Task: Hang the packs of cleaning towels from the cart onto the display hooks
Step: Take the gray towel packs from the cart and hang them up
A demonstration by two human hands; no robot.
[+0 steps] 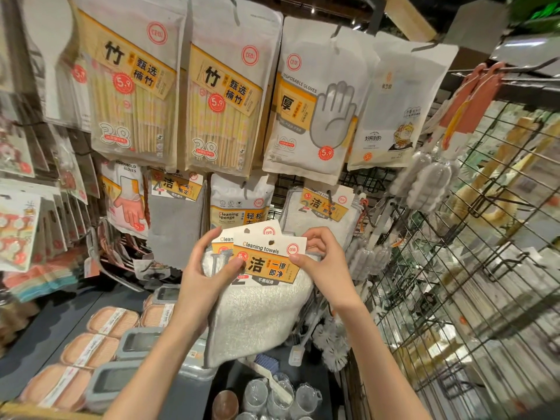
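Pinching two towel packs (260,286) by their cards, left hand (203,277) at nine o'clock, right hand (321,262) at three, I am lining up holes for hanging.

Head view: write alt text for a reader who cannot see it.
Two hands, left and right, hold two packs of cleaning towels by their card headers in front of a shop display, below hanging packs of disposable gloves and just left of matching towel packs.

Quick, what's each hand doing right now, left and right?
Left hand: holding the packs of cleaning towels by the left edge of their header cards.
Right hand: pinching the right edge of the front pack's card.
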